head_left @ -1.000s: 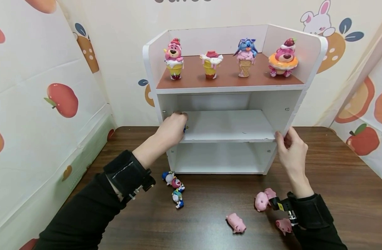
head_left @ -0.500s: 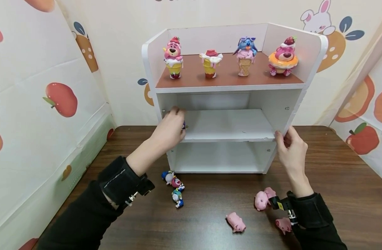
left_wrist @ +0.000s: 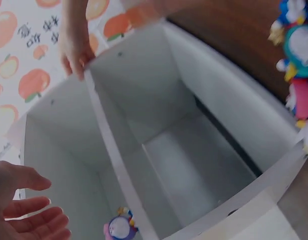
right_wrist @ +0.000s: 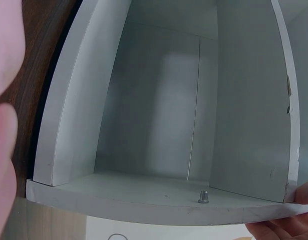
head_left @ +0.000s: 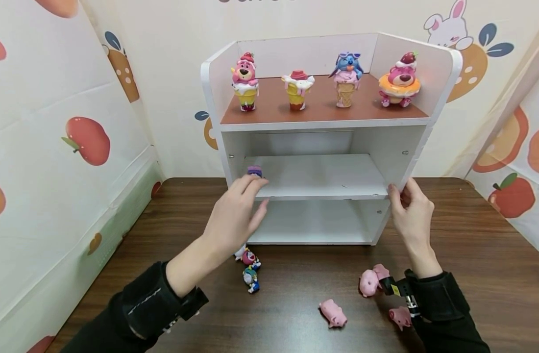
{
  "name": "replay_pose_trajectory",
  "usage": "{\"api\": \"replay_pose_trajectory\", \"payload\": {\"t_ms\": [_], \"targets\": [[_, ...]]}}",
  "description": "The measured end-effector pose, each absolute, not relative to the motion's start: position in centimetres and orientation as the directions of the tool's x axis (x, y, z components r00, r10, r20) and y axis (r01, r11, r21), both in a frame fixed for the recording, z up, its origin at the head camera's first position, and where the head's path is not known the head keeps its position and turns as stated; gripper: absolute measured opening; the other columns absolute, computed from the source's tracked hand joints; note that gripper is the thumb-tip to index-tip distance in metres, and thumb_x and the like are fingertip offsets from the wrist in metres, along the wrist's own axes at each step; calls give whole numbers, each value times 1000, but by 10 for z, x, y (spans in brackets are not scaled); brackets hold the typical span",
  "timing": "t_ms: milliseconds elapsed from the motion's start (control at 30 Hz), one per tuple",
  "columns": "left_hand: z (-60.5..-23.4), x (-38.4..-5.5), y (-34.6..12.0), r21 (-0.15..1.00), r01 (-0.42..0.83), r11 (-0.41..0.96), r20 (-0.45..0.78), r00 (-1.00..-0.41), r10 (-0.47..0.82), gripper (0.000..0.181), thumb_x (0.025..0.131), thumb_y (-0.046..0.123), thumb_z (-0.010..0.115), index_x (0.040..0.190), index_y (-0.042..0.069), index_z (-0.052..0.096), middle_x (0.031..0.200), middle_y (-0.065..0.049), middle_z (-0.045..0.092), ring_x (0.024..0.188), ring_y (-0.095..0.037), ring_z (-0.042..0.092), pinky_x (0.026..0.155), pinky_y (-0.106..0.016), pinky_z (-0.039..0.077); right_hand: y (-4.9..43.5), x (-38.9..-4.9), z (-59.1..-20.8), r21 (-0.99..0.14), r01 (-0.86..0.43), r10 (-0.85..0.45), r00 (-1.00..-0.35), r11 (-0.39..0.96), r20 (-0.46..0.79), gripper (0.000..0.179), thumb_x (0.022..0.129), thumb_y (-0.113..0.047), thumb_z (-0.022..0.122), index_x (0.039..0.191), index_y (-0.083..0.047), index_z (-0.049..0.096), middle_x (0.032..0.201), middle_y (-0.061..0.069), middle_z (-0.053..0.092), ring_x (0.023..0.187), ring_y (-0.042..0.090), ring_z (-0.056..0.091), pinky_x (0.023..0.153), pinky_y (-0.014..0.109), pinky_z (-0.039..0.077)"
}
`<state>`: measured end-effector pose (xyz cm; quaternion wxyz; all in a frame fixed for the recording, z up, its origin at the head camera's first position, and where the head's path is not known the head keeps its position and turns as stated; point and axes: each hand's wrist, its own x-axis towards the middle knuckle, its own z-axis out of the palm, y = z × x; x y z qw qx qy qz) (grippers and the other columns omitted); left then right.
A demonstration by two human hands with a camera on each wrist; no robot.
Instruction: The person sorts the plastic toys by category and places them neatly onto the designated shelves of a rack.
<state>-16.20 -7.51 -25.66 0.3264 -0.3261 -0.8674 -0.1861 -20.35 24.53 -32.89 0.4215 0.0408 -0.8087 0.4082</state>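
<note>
Partly purple, partly white small figurine (left_wrist: 119,228)

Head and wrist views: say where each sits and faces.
Head: on the head, facing forward, down at the shelf unit; left hand, right hand show.
Left wrist: on that wrist, facing into the shelf unit; both hands.
Right wrist: on that wrist, facing the lower compartment; right hand, partly.
First two share the purple figure.

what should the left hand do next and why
Probably reach down and pick one of the small colourful figurines off the table: the left hand is open and holds nothing, the purple figurine is already on the middle shelf, and those lie close below.
</note>
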Motion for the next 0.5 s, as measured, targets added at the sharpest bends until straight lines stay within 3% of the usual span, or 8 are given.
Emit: {"api": "replay_pose_trajectory", "payload": {"t_ms": [133, 500], "targets": [[-270, -150, -79, 142, 710, 689, 671, -581, 460, 25, 78, 5, 63, 102, -1, 59, 98, -9, 58, 94, -21, 54, 80, -29, 45, 245, -204, -330, -627, -419, 275, -640, 657, 717, 22, 86, -6, 53, 104, 6, 57, 90, 22, 63, 73, -14, 51, 57, 2, 37], [-310, -138, -97, 363, 629, 687, 483, -758, 438, 17, 74, 4, 66, 91, 3, 62, 83, 0, 59, 75, -10, 55, 67, -25, 47, 244, -204, -329, -625, -422, 282, -631, 656, 722, 20, 85, -5, 53, 101, 6, 58, 88, 22, 63, 70, -19, 47, 56, 2, 36]]}}
